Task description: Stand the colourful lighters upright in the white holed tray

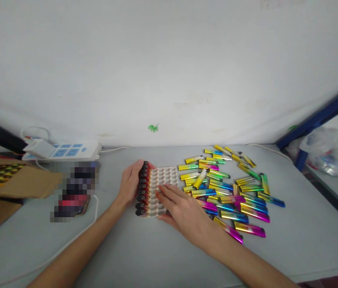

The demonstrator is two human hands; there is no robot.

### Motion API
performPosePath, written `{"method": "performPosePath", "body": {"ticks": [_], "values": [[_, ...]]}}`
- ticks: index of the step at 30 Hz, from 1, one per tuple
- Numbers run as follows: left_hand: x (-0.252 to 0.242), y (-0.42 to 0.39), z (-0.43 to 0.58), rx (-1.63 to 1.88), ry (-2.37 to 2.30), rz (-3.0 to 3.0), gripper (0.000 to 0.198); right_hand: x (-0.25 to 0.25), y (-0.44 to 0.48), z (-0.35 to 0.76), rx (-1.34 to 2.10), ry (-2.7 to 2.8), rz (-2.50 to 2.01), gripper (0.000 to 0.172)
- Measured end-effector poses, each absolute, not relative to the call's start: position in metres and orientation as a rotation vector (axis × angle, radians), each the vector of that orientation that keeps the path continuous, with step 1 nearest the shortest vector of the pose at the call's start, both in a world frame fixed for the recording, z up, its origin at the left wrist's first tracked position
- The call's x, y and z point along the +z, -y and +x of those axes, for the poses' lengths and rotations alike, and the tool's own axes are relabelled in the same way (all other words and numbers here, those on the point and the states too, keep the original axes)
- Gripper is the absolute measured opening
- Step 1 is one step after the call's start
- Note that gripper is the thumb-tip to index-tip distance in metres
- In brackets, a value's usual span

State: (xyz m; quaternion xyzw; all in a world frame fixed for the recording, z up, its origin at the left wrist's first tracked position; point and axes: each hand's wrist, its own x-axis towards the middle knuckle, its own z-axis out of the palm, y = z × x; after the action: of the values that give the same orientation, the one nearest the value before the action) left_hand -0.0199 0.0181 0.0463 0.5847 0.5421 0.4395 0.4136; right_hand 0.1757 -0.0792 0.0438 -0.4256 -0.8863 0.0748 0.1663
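Observation:
A white tray (pixel 169 175) with rows of hollow cells lies on the table in front of me. Along its left side stands a tight row of lighters (pixel 142 187) with black tops and reddish sides. My left hand (pixel 130 182) is closed around the far left corner of the tray, against this row; most of its fingers are hidden behind the black tops. Across the cells lies my right hand (pixel 181 206), fingers stretched out flat and the thumb by the near edge. Nothing shows in its grasp. Right of the tray, shiny multicoloured lighters (pixel 234 216) are scattered.
A white power strip (pixel 92 151) with a plugged-in adapter stands at the back left. Near it are an open cardboard box (pixel 28 182) holding yellow-and-dark items, and a blurred-out object (pixel 76 190). A white cable (pixel 76 239) crosses the left side. Plastic bags (pixel 327 150) sit beyond the blue post.

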Motion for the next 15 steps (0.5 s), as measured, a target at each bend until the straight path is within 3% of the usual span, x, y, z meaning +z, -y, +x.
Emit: {"method": "performPosePath", "body": {"ticks": [11, 15], "values": [[0.0439, -0.0159, -0.0196, 1.102, -1.364, 1.489, 0.047, 0.0436, 0.0817, 0.1822, 0.314, 2.469, -1.209, 0.056], [0.0390, -0.0167, -0.0205, 1.112, -1.353, 1.416, 0.051, 0.0464, 0.0846, 0.1801, 0.357, 2.428, -1.193, 0.064]]}}
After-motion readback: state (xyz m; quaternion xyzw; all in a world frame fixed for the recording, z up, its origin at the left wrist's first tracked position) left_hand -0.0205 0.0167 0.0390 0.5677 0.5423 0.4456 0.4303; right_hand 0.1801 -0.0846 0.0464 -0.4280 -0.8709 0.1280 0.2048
